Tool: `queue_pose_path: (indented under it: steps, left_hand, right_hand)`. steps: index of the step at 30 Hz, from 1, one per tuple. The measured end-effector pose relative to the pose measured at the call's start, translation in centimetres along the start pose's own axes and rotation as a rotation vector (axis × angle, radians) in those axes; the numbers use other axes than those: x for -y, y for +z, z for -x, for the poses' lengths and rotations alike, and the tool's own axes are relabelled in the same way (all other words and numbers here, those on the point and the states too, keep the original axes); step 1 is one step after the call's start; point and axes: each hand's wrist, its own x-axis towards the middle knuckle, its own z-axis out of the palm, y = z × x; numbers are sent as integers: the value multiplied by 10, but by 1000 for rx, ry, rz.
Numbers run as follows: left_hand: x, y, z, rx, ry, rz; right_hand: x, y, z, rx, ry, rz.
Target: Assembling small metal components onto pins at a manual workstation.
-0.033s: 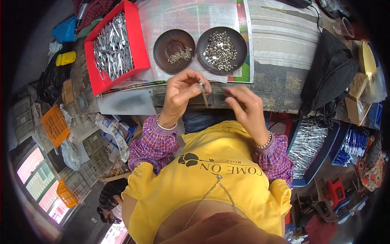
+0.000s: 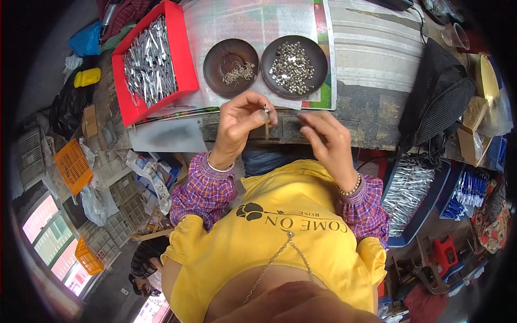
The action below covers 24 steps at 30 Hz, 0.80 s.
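Observation:
Between the thumb and fingers of my left hand (image 2: 242,121) is a slim metal piece (image 2: 266,123). It hangs upright, with a shiny upper end and a brownish lower part; its exact kind is too small to tell. My right hand (image 2: 328,140) hovers just to the right, thumb and fingers apart, with nothing visible between them. Beyond the hands are two dark round dishes. The left dish (image 2: 214,56) has a small heap of thin metal bits (image 2: 239,72), and the right dish (image 2: 267,54) contains many small shiny metal pieces (image 2: 292,67).
A red box (image 2: 186,54) full of slender silvery parts (image 2: 151,62) stands at the table's left. A black mesh bag (image 2: 441,91) hangs over the right edge. Below it are blue bins with silvery parts (image 2: 406,194) and blue pens (image 2: 469,188). Another person (image 2: 145,266) shows lower left.
The slim metal piece in my left hand has swung from a slant to nearly upright. My right hand has barely shifted.

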Motion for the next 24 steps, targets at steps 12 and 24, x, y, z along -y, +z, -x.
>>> queue_pose_path:
  steps: [12, 24]
  left_hand:
    - [-5, 9, 2, -95, -29, -270]
    - [3, 6, 0, -65, 12, -280]
  right_hand:
    - [-5, 0, -33, -55, -152, 447]
    - [-9, -5, -48, -44, -171, 443]
